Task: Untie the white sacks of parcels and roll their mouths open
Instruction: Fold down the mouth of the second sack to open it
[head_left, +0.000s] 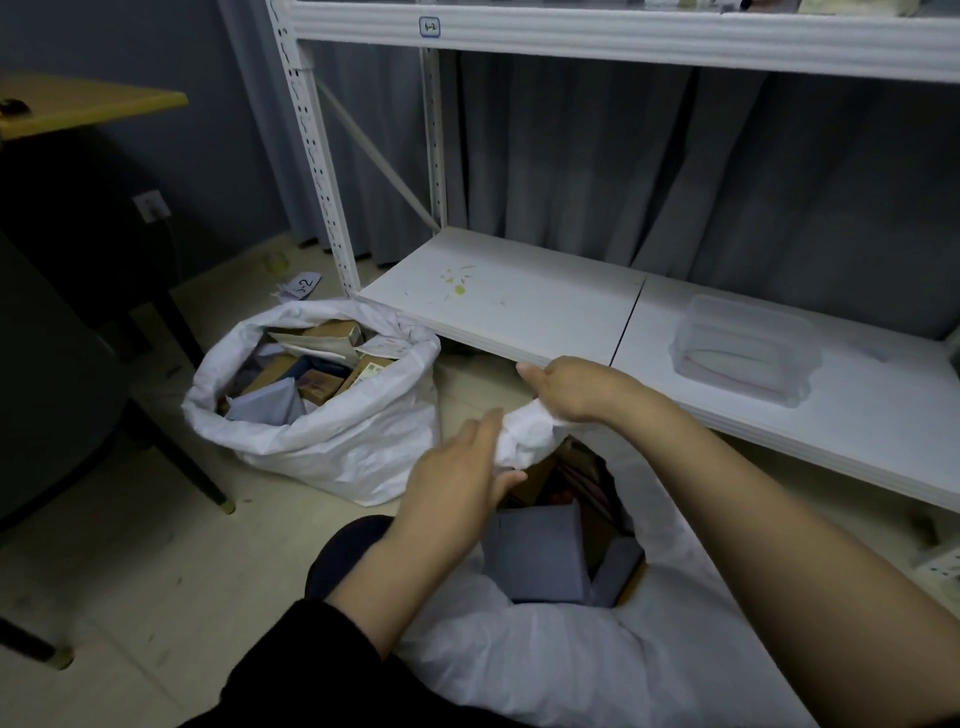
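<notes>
Right hand (571, 389) clenches the bunched rim of the near sack (571, 654), left hand (462, 467) pinching just beside; mouth untied, parcels (535, 551) below the grip; next, I'd say, turn that rim outward, roll it down.

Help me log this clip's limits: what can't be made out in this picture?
Head view only.
Base of the near sack: cut off by the bottom edge.
Any tie at its mouth: covered by the left hand and right hand, whose grip bunches the cloth.
Print on the parcels in the far sack: too small.
Contents of the tub: blurred behind cloudy plastic.
</notes>
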